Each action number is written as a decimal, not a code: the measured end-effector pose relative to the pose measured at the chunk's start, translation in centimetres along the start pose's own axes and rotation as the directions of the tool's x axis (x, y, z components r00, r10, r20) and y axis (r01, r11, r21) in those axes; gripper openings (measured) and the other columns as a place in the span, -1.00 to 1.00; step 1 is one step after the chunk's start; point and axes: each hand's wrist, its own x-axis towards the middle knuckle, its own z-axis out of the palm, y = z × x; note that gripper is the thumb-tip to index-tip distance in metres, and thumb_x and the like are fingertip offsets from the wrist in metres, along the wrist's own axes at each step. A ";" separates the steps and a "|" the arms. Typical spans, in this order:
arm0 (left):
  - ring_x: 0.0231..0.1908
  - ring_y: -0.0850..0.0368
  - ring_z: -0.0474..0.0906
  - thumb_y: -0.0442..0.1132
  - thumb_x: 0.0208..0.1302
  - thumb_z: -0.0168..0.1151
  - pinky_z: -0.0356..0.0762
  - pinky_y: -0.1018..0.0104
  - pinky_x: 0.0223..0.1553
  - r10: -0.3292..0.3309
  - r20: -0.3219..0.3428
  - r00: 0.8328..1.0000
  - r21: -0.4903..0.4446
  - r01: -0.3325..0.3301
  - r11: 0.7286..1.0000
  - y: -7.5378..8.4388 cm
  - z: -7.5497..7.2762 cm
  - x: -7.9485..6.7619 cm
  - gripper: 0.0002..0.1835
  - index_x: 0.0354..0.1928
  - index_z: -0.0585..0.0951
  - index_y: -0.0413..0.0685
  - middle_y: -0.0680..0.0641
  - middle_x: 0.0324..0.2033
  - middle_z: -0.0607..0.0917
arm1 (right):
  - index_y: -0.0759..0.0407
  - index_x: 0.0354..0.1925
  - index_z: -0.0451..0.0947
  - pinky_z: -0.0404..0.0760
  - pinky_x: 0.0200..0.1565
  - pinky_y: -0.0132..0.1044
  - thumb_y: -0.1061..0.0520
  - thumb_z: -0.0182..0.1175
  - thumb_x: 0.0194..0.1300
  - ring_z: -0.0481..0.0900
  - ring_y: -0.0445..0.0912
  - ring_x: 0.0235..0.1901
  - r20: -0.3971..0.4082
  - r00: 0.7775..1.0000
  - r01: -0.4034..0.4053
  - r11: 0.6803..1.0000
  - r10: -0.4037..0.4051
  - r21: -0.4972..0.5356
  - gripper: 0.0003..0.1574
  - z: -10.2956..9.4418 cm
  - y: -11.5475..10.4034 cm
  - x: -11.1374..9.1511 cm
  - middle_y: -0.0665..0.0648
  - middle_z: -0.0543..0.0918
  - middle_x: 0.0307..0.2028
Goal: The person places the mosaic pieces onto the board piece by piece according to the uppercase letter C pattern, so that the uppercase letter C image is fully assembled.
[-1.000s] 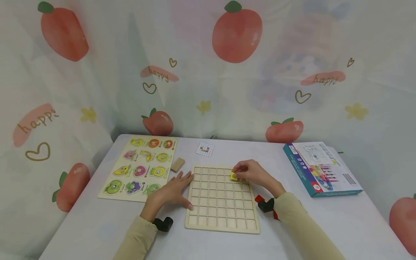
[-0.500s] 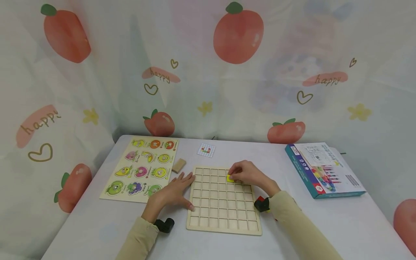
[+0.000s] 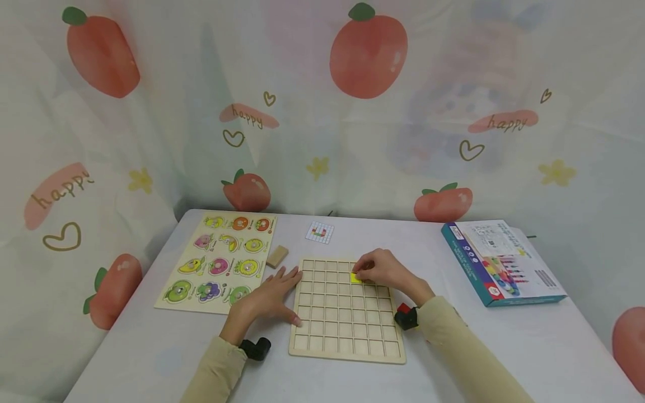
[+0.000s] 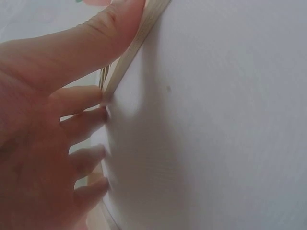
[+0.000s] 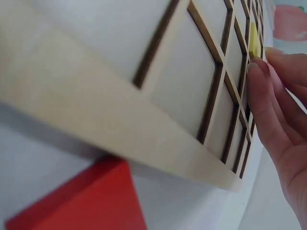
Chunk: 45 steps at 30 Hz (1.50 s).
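Observation:
A pale wooden board (image 3: 347, 356) divided into square cells lies on the table. In one of its upper cells, right of centre, sits a yellow square tile (image 3: 355, 278). My right hand (image 3: 385, 268) pinches this tile by its right edge with thumb and fingertips. The right wrist view shows the same yellow tile (image 5: 253, 42) at the fingertips, low against the grid; whether it lies fully flat is hard to tell. With fingers spread, my left hand (image 3: 267, 302) rests along the board's left edge, thumb lower down, touching the wooden rim (image 4: 129, 55) in the left wrist view.
Beside the board's right edge lies a red block (image 5: 86, 201), partly hidden by the right wrist in the head view. A fruit puzzle board (image 3: 216, 263), a small wooden block (image 3: 277, 257) and a pattern card (image 3: 319, 232) lie left and behind. A flat box (image 3: 504, 263) is at right.
My right hand has brought the yellow tile slightly left and toward me, and the tile now appears lower in a cell. The left hand stays on the board's left edge.

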 end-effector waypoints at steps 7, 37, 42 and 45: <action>0.64 -0.17 -0.22 -0.03 -0.01 0.65 -0.20 -0.15 0.64 0.000 0.011 1.000 -0.001 0.000 1.000 0.2 0.0 0.0 0.18 0.61 0.17 -0.09 -0.08 0.64 0.06 | 0.14 -0.14 0.77 0.66 -0.13 -0.26 0.16 0.40 0.27 0.61 -0.15 -0.28 -0.012 0.999 -0.041 0.999 0.041 0.021 -0.82 -0.8 0.4 -1.1 0.02 0.78 -0.24; 0.64 -0.18 -0.19 -0.04 -0.05 0.67 -0.19 -0.15 0.64 0.008 0.000 1.000 0.000 -0.008 1.000 0.2 0.1 -0.1 0.20 0.60 0.19 -0.11 -0.10 0.63 0.09 | 0.15 -0.05 0.73 0.63 -0.39 -0.38 0.16 0.42 0.26 0.52 -0.08 -0.34 0.046 0.984 -0.177 0.982 0.175 0.058 -0.73 -3.4 4.3 -9.6 0.01 0.67 -0.33; 0.64 -0.16 -0.21 -0.04 -0.04 0.67 -0.21 -0.14 0.64 0.004 -0.006 1.000 0.007 -0.004 1.000 -0.4 0.5 0.3 0.20 0.61 0.17 -0.05 -0.06 0.63 0.08 | 0.14 -0.06 0.72 0.62 -0.39 -0.39 0.09 0.48 0.23 0.53 -0.08 -0.34 0.077 0.981 -0.183 0.981 0.178 0.061 -0.68 -3.2 4.8 -10.0 0.02 0.64 -0.34; 0.65 -0.15 -0.22 -0.03 -0.05 0.67 -0.21 -0.14 0.64 0.010 -0.014 1.000 0.007 -0.010 1.000 -1.0 0.9 0.8 0.21 0.62 0.17 -0.03 -0.04 0.64 0.07 | 0.12 -0.07 0.71 0.61 -0.40 -0.39 0.04 0.52 0.18 0.52 -0.08 -0.35 0.094 0.977 -0.198 0.979 0.193 0.048 -0.63 -3.1 4.8 -10.2 0.03 0.61 -0.35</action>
